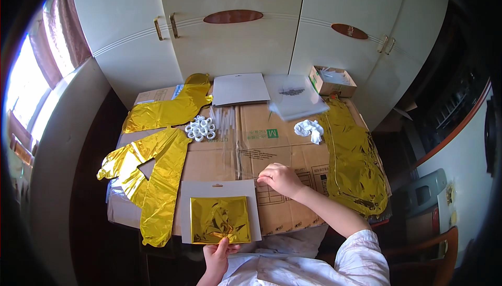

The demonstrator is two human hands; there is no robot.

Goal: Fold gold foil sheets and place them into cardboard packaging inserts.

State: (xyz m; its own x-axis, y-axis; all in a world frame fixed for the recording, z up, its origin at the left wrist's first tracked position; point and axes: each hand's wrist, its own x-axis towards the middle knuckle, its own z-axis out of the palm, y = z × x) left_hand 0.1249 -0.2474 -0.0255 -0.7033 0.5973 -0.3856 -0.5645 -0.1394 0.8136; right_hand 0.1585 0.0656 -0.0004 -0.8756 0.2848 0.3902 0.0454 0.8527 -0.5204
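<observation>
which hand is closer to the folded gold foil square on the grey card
Left. The left hand touches the lower edge of the folded gold foil square. The right hand rests on the cardboard, up and to the right of it.

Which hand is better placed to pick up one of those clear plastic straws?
Probably the right hand: it rests on the cardboard just below the clear straws, while the left hand pinches the folded gold foil balloon.
</observation>
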